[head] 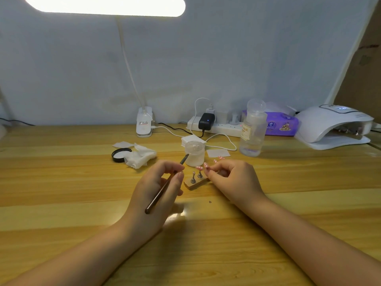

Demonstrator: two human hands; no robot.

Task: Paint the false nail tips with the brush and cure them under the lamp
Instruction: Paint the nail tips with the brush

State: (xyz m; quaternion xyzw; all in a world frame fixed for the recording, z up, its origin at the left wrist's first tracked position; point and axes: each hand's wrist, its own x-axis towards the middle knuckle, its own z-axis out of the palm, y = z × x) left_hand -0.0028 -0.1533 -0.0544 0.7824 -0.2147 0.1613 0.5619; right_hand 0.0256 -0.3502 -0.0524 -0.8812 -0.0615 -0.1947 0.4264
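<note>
Wooden desk [61,182] beneath a pale wall: small stand [195,181] with two metal pegs at centre. Left hand [156,193] pinches the brush [165,186]; right hand [233,180], fingers curled, touches the stand's right end. Open white jar [194,153] just behind; curing lamp [334,126] far right.

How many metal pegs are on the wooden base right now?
2: one peg near the base's front left, one peg just behind it. The right hand may hide more.

My left hand [158,182] pinches the brush [165,185] while my right hand [228,178] curls loosely, forearms resting low
</note>
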